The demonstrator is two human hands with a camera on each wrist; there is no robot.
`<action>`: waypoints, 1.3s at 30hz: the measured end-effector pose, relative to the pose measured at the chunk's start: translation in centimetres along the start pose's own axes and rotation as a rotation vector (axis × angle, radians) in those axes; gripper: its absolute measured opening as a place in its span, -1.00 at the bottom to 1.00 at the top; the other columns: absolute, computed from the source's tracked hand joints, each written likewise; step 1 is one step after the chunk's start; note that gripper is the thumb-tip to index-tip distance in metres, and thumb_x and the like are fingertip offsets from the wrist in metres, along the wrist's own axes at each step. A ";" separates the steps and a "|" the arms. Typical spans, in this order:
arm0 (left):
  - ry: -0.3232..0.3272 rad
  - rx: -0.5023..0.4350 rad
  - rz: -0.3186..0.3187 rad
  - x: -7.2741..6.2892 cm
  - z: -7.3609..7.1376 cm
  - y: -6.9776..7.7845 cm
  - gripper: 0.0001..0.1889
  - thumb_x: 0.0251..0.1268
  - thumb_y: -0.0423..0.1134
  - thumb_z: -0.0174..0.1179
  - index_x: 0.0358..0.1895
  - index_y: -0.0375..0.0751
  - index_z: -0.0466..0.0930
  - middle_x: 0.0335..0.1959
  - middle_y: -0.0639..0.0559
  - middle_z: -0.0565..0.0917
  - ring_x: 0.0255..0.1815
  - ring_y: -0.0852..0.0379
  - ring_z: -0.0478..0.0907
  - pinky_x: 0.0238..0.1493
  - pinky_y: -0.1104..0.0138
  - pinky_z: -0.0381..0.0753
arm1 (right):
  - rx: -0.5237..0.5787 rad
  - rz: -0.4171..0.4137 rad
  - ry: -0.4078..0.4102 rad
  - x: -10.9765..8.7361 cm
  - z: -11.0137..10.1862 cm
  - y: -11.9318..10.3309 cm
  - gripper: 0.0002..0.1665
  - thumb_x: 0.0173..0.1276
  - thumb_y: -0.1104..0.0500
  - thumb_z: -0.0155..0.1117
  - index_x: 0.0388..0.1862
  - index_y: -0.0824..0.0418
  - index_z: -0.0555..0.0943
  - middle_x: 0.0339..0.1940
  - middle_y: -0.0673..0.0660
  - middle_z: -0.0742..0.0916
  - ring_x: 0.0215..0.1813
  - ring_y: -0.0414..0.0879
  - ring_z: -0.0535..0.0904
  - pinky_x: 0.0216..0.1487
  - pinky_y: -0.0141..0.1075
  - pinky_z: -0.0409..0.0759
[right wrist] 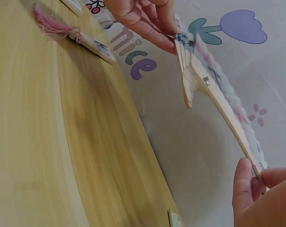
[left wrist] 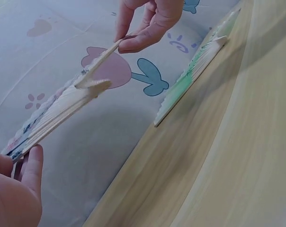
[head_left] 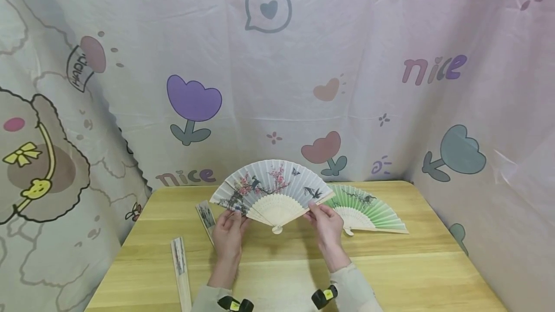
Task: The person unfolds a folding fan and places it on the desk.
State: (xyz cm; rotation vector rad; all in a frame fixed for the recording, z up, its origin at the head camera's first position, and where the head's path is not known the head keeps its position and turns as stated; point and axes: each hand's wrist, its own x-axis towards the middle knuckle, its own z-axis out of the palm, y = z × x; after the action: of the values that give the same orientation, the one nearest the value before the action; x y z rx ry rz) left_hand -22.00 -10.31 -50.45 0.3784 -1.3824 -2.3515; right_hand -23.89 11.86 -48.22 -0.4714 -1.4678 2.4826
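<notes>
Head view: from where I stand, the trouble could start at the lower left, where one folded fan [head_left: 181, 271] lies on the table [head_left: 277, 276] and another folded fan [head_left: 205, 213] runs in behind the left arm; a careless sweep of that sleeve [head_left: 207, 298] might knock either askew. Next along, the left hand [head_left: 230, 237] has thumb and fingers pinched on the left edge of the pale fan [head_left: 277, 177], which is spread and held up above the table, just below the middle of the frame. If that pinch slackened, I'd expect this side to flop and the ribs to bunch up. Pulling too hard both ways could, I think, split the pleats or strain the pivot [head_left: 277, 229]. The right hand [head_left: 327, 225] has thumb and fingers clamped on the right edge; should it slip or come down there, the pale fan could land on the green fan [head_left: 381, 213], lying open at the right of the table, and bend its ribs.

Counting from the left: two folded fans, one pale fan open, one green fan open, so four fans; two hands, one table, one patterned curtain [head_left: 269, 61] behind. I can make out one pink tassel [right wrist: 53, 23], upper left in the right wrist view.
</notes>
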 end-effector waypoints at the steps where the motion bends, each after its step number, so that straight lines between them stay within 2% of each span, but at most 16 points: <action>1: 0.007 0.000 0.004 0.0 0.0 0.0 -0.66 0.54 -0.48 0.17 0.23 -0.65 0.43 -0.27 0.02 0.76 -0.32 0.19 0.77 -0.06 0.31 0.88 | 0.003 -0.004 0.003 0.0 -0.1 0.0 -0.82 0.41 0.39 0.42 -0.34 0.34 0.56 -0.50 0.03 0.75 -0.45 -0.19 0.74 -0.24 -0.36 0.87; 10: 0.049 0.025 0.016 -0.9 0.0 -0.1 -0.71 0.56 -0.47 0.14 0.17 -0.64 0.42 -0.23 -0.03 0.71 -0.28 0.20 0.77 -0.01 0.31 0.87 | -0.010 -0.003 0.016 -0.2 -0.7 0.5 -0.80 0.42 0.38 0.41 -0.37 0.33 0.55 -0.50 0.06 0.76 -0.46 -0.16 0.75 -0.24 -0.33 0.88; 16: 0.091 -0.004 -0.031 -1.3 0.0 -0.1 -0.75 0.57 -0.46 0.13 0.12 -0.61 0.43 -0.28 -0.01 0.69 -0.30 0.20 0.75 0.03 0.29 0.86 | 0.030 0.030 0.021 -0.5 -1.4 0.8 -0.73 0.42 0.40 0.38 -0.43 0.26 0.49 -0.55 0.07 0.78 -0.49 -0.15 0.77 -0.27 -0.36 0.87; 23: 0.077 0.001 -0.073 -1.8 0.0 -0.3 -0.70 0.59 -0.42 0.13 0.18 -0.60 0.41 -0.20 -0.05 0.68 -0.24 0.19 0.74 0.12 0.27 0.83 | 0.045 0.050 0.018 -1.0 -2.4 1.1 -0.64 0.45 0.40 0.35 -0.55 0.20 0.48 -0.58 0.09 0.79 -0.50 -0.16 0.78 -0.28 -0.38 0.86; 31: 0.063 0.052 -0.121 -2.4 -0.3 -1.0 -0.65 0.62 -0.39 0.10 0.26 -0.60 0.37 -0.07 -0.17 0.65 -0.20 0.17 0.74 0.10 0.32 0.83 | 0.002 0.060 0.016 -1.5 -3.4 1.3 -0.68 0.48 0.38 0.33 -0.49 0.25 0.49 -0.55 0.10 0.79 -0.46 -0.15 0.78 -0.23 -0.36 0.87; 39: 0.048 0.098 -0.172 -3.0 -0.7 -1.9 -0.57 0.64 -0.36 0.09 0.34 -0.63 0.30 0.09 -0.34 0.60 -0.18 0.16 0.73 0.16 0.27 0.82 | -0.016 0.058 0.022 -1.7 -4.2 1.8 -0.61 0.47 0.40 0.32 -0.56 0.22 0.45 -0.58 0.08 0.78 -0.48 -0.15 0.77 -0.25 -0.34 0.87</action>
State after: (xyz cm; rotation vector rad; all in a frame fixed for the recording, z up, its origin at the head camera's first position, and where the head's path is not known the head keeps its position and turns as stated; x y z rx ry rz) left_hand -19.39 -8.65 -52.30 0.5995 -1.4999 -2.3980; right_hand -20.73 13.82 -51.42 -0.5509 -1.4874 2.5030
